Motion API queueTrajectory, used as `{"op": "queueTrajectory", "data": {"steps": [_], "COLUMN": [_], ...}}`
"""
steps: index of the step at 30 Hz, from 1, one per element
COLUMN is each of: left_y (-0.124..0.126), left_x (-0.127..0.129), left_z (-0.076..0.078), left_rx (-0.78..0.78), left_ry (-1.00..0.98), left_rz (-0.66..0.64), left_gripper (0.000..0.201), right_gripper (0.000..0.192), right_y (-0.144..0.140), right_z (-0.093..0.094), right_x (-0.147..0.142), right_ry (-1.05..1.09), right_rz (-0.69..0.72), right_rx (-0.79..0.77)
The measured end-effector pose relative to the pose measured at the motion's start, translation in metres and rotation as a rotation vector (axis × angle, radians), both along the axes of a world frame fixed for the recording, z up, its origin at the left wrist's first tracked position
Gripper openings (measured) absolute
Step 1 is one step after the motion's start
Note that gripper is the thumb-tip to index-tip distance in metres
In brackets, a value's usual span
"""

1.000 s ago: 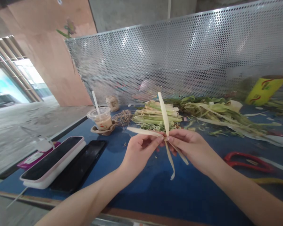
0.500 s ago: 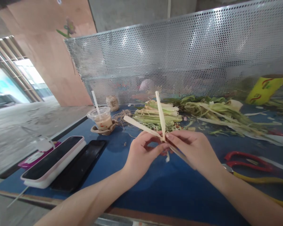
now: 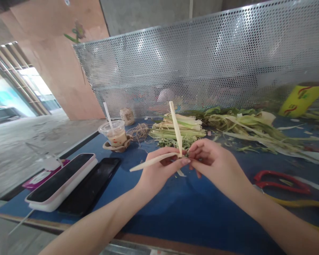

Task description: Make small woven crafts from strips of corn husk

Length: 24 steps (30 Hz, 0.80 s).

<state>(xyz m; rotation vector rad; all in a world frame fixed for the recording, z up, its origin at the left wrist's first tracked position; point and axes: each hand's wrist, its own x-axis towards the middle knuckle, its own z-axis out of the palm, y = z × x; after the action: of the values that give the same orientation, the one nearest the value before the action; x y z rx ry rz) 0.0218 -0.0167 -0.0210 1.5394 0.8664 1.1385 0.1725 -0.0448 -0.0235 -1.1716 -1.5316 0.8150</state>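
Head view: both hands meet above the middle of the blue table. Left hand pinched shut on pale leaf strips, thumb and fingertips at the crossing point. Right hand also closed on the same crossing, fingers curled around it. One strip stands upright, another sticks out left and slightly down, a short end pokes below. Looks like an early stage of folding or weaving: only one crossing made, most of the strip length loose.

Pile of cut stalks toward the far edge, just beyond the hands. Loose leaf scraps toward the far right corner. Cup with straw and twine far left. Two phones along the left edge. Red-handled scissors near the right edge. Open surface below the hands, reaching to the near edge. Perforated metal screen closes off the far side.
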Motion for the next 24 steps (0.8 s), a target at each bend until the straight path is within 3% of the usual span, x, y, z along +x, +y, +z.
{"op": "queueTrajectory", "data": {"steps": [4,9,13,17,21,24], "left_y": [0.001,0.006,0.008,0.003,-0.003,-0.004], "left_x": [-0.001,-0.005,-0.008,-0.004,0.000,0.000], "left_z": [-0.001,-0.001,-0.001,0.001,0.003,0.002], "left_rx": [0.037,0.061,-0.019,-0.044,-0.067,-0.072], "left_ry": [0.104,0.165,0.180,0.253,0.237,0.209], "left_rz": [0.012,-0.092,-0.128,-0.178,-0.224,-0.225], "left_gripper": [0.016,0.023,0.016,0.019,0.023,0.022], "right_gripper": [0.014,0.021,0.015,0.021,0.018,0.017], "right_y": [0.000,0.003,0.006,0.007,0.006,0.003], "right_z": [0.001,0.006,0.009,0.012,0.017,0.018], "right_x": [0.001,0.015,0.021,0.018,0.014,0.013], "right_ry": [-0.022,-0.036,-0.096,-0.149,-0.088,-0.045], "right_rz": [0.016,0.097,0.166,0.110,0.132,0.069], "right_rx": [-0.017,-0.098,-0.163,-0.073,-0.022,0.004]}}
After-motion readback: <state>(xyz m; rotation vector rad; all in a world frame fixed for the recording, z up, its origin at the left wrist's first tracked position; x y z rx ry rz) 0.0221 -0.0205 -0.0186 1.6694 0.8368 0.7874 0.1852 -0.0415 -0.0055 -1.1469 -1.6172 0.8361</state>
